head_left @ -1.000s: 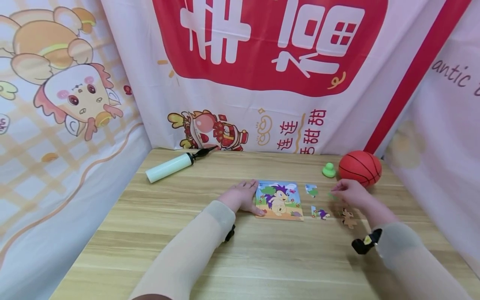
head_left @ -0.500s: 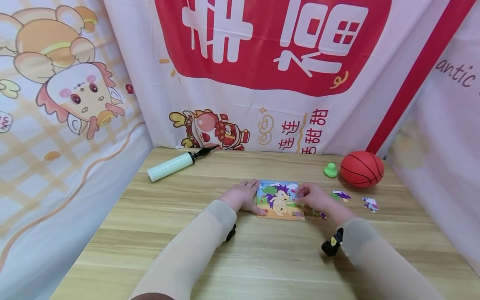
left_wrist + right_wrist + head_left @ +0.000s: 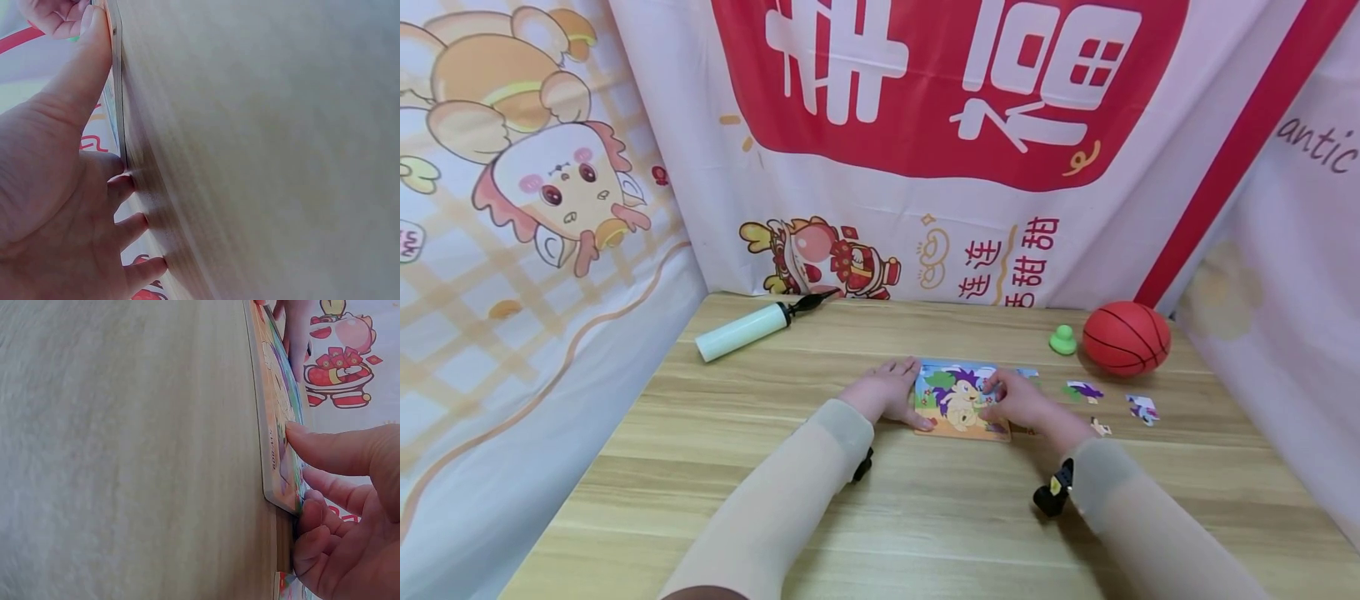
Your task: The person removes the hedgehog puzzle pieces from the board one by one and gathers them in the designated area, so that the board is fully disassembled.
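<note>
Resting at the left edge of the puzzle board (image 3: 951,429), the left grip (image 3: 889,393) has its fingers parted, thumb on the rim. The right grip (image 3: 1022,402) touches the board's right side, thumb and forefinger set apart, other fingers curled; whether it pinches a piece I cannot tell. Beneath both runs the wood-grained counter (image 3: 940,517), with printed cloth (image 3: 842,187) hanging beyond. Left of the left grip, farther back, lies one pump (image 3: 741,332). Right of the right grip are three plainly visible loose pieces (image 3: 1083,391), one red basketball (image 3: 1126,338) and one green knobbed object (image 3: 1063,340).
</note>
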A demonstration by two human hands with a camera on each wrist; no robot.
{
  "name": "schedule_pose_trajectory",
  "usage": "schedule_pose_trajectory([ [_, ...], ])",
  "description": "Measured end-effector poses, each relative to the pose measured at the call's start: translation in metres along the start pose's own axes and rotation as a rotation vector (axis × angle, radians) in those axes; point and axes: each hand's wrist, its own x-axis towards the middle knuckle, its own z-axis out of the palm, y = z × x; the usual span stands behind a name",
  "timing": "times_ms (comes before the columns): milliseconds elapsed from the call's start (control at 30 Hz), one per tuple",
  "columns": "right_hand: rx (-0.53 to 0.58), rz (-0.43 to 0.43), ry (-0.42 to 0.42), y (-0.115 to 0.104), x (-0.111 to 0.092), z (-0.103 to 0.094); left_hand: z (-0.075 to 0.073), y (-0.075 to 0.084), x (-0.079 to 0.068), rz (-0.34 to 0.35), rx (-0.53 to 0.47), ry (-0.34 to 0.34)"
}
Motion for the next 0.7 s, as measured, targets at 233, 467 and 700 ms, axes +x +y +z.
schedule_pose_trajectory([
  [233, -0.004, 0.002, 0.003, 0.0, 0.0013, 0.0018, 0.0007, -0.0001, 0.0012, 0.001, 0.014, 0.001],
  [467, -0.031, 0.022, 0.021, -0.0016, 0.0038, 0.0024, -0.0003, 0.0001, -0.0007, 0.01, 0.019, 0.005],
  [700, -0.078, 0.031, 0.036, -0.0024, 0.0046, 0.0019, -0.0001, 0.0017, -0.0015, 0.003, 0.019, 0.001],
])
